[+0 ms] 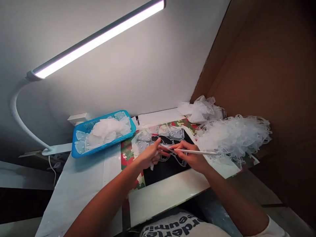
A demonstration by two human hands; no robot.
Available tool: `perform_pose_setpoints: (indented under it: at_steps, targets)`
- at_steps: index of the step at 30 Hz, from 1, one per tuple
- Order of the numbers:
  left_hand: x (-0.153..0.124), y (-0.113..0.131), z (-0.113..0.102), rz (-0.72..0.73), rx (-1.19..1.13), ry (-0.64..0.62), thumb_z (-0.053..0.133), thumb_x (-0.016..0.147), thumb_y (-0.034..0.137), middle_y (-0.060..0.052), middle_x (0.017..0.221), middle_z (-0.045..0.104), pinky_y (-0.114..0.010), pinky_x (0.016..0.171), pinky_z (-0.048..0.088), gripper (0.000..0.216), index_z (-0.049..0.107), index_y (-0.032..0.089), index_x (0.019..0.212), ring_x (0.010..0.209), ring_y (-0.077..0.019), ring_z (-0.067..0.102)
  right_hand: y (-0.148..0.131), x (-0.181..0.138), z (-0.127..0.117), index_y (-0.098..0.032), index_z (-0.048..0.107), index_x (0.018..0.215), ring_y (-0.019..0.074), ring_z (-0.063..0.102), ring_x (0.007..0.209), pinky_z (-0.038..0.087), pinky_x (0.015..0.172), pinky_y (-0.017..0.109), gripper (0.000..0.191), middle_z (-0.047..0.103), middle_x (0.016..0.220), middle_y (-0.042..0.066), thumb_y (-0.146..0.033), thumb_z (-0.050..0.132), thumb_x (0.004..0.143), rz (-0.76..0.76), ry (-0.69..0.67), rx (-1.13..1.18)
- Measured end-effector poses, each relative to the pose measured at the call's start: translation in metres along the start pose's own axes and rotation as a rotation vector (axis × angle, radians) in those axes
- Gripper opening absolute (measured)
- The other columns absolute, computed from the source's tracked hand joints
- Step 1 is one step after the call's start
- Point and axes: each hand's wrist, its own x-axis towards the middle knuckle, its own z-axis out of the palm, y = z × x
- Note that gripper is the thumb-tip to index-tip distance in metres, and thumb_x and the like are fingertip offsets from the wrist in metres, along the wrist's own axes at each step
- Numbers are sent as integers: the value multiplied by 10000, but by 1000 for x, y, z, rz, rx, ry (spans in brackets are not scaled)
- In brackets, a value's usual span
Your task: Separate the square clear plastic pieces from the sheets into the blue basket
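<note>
My right hand [191, 154] pinches a thin white stick-like tool [197, 151] whose tip points left toward my left hand. My left hand [150, 154] is closed on a small clear plastic piece, fingers pinched just left of the tool's tip. Both hands hover over a sheet of clear plastic cut-outs [165, 134] lying on a black and camouflage-patterned mat [127, 153].
A blue basket [76, 149] of clear plastic pieces stands at the left. A heap of thin clear plastic trimmings [232, 136] lies at the right, crumpled plastic [201, 110] behind it. A lit bar lamp [98, 38] arches overhead. A brown cardboard wall [266, 72] closes the right side.
</note>
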Motion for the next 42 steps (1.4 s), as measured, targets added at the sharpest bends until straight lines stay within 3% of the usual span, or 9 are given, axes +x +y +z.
perform_pose_setpoints:
  at_steps: [5,7,11,17,22,28,33,39,42]
  targets:
    - [28,-6,14,71,104,7,654,725,577,36,569,525,-206,420,254,475,691,133,890,433,-69,340,9,9,-4,-212,564,740,217,639,945,451,847,359,203,724,1079,47,-360,598,874,35,-27,109]
    - [26,-11,17,137,157,50,665,738,487,22,634,573,-208,474,298,361,689,149,863,507,-88,421,21,19,-10,-204,540,731,220,624,999,437,888,367,238,716,1075,61,-391,603,864,88,25,209]
    - [20,-16,19,237,246,145,641,777,417,8,725,618,-222,586,349,257,652,166,831,651,-125,495,36,33,-14,-200,533,738,203,613,954,428,864,349,285,723,998,54,-451,631,833,189,-121,280]
    - [17,-19,23,299,315,201,627,808,422,15,709,631,-234,611,348,243,627,181,842,646,-134,497,37,37,-4,-198,587,796,173,583,760,413,666,284,249,688,834,18,-443,604,835,230,-166,152]
    - [5,-19,28,401,284,249,628,834,392,26,676,602,-219,594,344,210,639,185,798,615,-114,479,39,38,-1,-206,600,756,204,574,900,379,780,319,106,678,847,16,-246,550,840,105,-53,-255]
    - [-31,-14,33,275,-49,238,671,809,463,41,622,530,-179,432,300,290,621,178,795,484,-67,398,40,33,-7,-215,551,721,210,581,919,399,821,338,125,682,911,24,-233,553,845,11,18,-321]
    - [-49,-15,35,166,-296,206,711,767,510,70,566,483,-158,342,262,353,599,190,865,397,-44,345,27,5,-3,-222,471,700,211,570,933,419,832,346,182,622,959,49,-216,544,866,-54,224,-292]
    - [-53,-19,26,131,-462,166,710,762,488,32,682,590,-171,451,393,379,589,192,967,493,-67,487,23,-31,19,-215,533,758,193,588,913,432,773,312,113,634,1010,47,-191,542,869,0,-15,-202]
    - [-55,-23,7,86,-334,264,663,770,500,46,632,539,-173,433,347,344,580,184,877,481,-70,459,22,-40,12,-224,621,906,188,591,811,422,701,305,120,655,921,36,-196,506,883,85,-93,-219]
